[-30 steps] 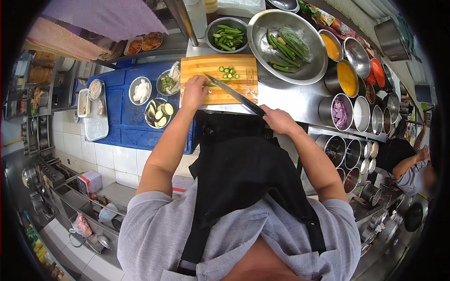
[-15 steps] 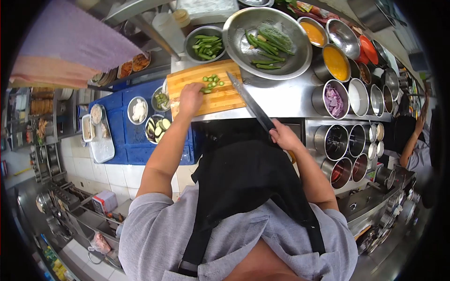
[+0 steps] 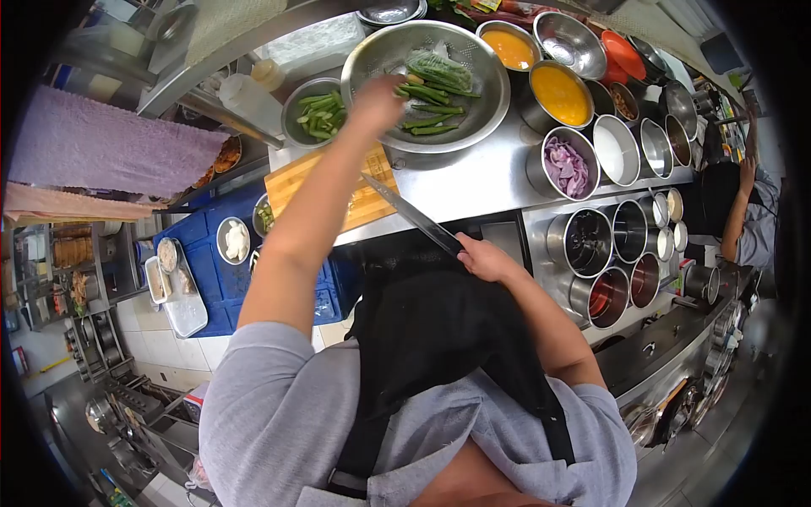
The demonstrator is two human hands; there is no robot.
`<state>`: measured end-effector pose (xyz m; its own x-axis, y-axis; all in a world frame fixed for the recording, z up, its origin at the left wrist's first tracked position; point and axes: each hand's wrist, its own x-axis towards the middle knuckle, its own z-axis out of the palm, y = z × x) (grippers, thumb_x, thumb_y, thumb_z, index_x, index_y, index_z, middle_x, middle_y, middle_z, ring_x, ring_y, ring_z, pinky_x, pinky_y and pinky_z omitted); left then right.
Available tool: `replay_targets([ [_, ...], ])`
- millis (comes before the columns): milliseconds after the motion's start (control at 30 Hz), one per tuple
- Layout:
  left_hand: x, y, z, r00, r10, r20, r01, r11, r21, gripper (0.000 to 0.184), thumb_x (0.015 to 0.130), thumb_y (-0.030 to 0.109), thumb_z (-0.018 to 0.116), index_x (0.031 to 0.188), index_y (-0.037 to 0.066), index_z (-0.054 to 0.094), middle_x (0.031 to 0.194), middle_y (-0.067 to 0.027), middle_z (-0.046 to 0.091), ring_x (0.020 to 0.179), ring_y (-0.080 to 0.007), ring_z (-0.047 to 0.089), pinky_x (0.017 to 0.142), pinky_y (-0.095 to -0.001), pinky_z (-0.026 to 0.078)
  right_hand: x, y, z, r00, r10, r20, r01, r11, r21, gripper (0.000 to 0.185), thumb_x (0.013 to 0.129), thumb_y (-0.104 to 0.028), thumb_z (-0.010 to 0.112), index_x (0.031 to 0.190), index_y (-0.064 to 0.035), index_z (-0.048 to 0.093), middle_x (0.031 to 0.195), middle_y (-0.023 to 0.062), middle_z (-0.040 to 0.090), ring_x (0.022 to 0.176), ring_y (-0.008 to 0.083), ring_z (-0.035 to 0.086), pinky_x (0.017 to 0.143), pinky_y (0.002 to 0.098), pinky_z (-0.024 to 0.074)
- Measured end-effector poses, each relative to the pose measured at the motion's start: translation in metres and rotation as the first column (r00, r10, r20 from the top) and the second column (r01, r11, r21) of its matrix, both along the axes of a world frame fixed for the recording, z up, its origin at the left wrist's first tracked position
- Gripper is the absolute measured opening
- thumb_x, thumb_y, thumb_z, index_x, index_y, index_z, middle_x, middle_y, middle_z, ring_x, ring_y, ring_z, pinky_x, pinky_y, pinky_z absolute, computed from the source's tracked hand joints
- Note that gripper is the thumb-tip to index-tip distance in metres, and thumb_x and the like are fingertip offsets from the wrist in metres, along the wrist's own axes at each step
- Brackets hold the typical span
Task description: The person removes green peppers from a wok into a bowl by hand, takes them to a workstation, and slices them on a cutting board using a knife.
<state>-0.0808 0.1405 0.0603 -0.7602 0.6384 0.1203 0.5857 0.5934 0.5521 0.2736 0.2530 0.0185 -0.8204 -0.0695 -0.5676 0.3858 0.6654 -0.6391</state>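
My left hand (image 3: 378, 103) is over the left side of a large metal colander (image 3: 480, 128), beside long green pods (image 3: 432, 108); motion blurs its fingers. A wooden cutting board (image 3: 372, 196) lies below, partly covered by my left forearm. In my right hand (image 3: 485, 257) is the black handle of a long knife (image 3: 414, 215), its tip over the board's right part. No cut slices show on the visible board. A smaller metal bowl (image 3: 293, 114) of cut green pieces stands left of the colander.
Metal pots with purple onion (image 3: 566, 166), orange liquid (image 3: 559, 95) and white contents (image 3: 615, 148) stand on the right. On the left, a blue surface (image 3: 203, 287) bears a white bowl (image 3: 233, 240) and a tray (image 3: 186, 314). Another person (image 3: 743, 207) is at the far right.
My left hand has moved from the cutting board up to the colander. The knife stays in my right hand. The view has shifted, and the green slices on the board no longer show.
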Motion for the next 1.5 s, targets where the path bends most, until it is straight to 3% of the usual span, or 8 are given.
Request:
replay_targets([
  [167,0.041,0.102,-0.056,0.987,-0.153,0.047,0.159,0.900,-0.406,0.042,0.090,0.024,0.067,0.132,0.016,0.066,0.129,-0.0132,0.069,0.121,-0.0341,0.065,0.099,-0.0507,0.053,-0.001,0.007,-0.005,0.997,0.050,-0.063,-0.047,0.998,0.048,0.046,0.100,-0.022,0.058,0.142,-0.0080,0.045,0.105,0.0267,0.072,0.102,0.0493,0.066,0.088,0.0598,0.0510],
  [367,0.046,0.111,-0.058,0.999,-0.051,0.006,0.047,0.862,-0.505,0.036,0.093,0.021,0.063,0.129,0.017,0.067,0.131,-0.0117,0.066,0.123,-0.0318,0.062,0.101,-0.0515,0.050,-0.007,0.007,-0.001,0.999,0.031,0.036,-0.030,0.999,-0.020,0.044,0.101,-0.022,0.058,0.140,-0.0052,0.046,0.105,0.0296,0.070,0.102,0.0495,0.066,0.088,0.0597,0.0509],
  [467,0.048,0.089,-0.025,0.993,-0.077,0.094,0.090,0.986,-0.143,0.034,0.091,0.020,0.068,0.124,0.011,0.068,0.126,-0.0135,0.067,0.114,-0.0313,0.067,0.096,-0.0451,0.053,-0.009,0.011,-0.003,0.999,0.038,0.013,-0.037,0.997,-0.060,0.034,0.101,-0.020,0.059,0.130,-0.0046,0.049,0.101,0.0288,0.071,0.100,0.0502,0.066,0.084,0.0583,0.0509],
  [533,0.059,0.049,0.009,0.990,-0.092,0.106,0.041,0.912,0.407,0.032,0.089,0.017,0.074,0.119,0.006,0.068,0.112,-0.0147,0.069,0.100,-0.0320,0.070,0.090,-0.0434,0.055,-0.009,0.016,-0.010,0.999,0.042,-0.001,-0.042,0.994,-0.102,0.029,0.101,-0.018,0.058,0.125,-0.0046,0.049,0.095,0.0264,0.071,0.095,0.0483,0.067,0.080,0.0557,0.0514],
  [667,0.078,-0.077,0.025,0.980,0.152,0.130,-0.199,0.814,0.546,0.037,0.083,0.007,0.079,0.119,0.004,0.068,0.103,-0.0147,0.070,0.094,-0.0306,0.070,0.083,-0.0391,0.057,-0.008,0.024,-0.027,1.000,-0.018,0.009,0.019,0.975,-0.222,0.020,0.101,-0.014,0.058,0.117,-0.0047,0.051,0.076,0.0157,0.066,0.073,0.0353,0.066,0.069,0.0441,0.0512],
  [833,0.113,-0.207,-0.053,0.885,0.407,0.223,-0.455,0.858,0.239,0.030,0.082,0.004,0.080,0.110,0.001,0.070,0.098,-0.0127,0.069,0.091,-0.0268,0.069,0.084,-0.0357,0.056,-0.041,0.000,0.018,0.995,-0.091,-0.032,0.086,0.990,-0.114,0.025,0.103,-0.016,0.054,0.125,-0.0035,0.051,0.071,0.0140,0.064,0.068,0.0344,0.065,0.068,0.0430,0.0510],
  [1100,0.132,-0.226,-0.092,0.909,0.417,0.003,-0.411,0.894,0.181,0.024,0.081,0.007,0.077,0.105,0.008,0.072,0.101,-0.0124,0.067,0.099,-0.0361,0.064,0.087,-0.0443,0.054,-0.109,-0.066,0.071,0.881,0.471,-0.033,-0.411,0.799,0.439,0.036,0.099,-0.012,0.050,0.134,-0.0050,0.045,0.085,0.0229,0.072,0.082,0.0453,0.070,0.073,0.0562,0.0542],
  [1500,0.128,-0.223,-0.081,0.911,0.412,-0.016,-0.411,0.911,0.021,0.029,0.079,0.008,0.079,0.106,0.012,0.069,0.097,-0.0119,0.069,0.095,-0.0368,0.066,0.083,-0.0467,0.054,-0.109,-0.077,0.039,0.895,0.445,0.041,-0.416,0.796,0.440,0.028,0.099,-0.011,0.051,0.125,-0.0056,0.045,0.088,0.0256,0.071,0.085,0.0470,0.070,0.074,0.0586,0.0530],
])
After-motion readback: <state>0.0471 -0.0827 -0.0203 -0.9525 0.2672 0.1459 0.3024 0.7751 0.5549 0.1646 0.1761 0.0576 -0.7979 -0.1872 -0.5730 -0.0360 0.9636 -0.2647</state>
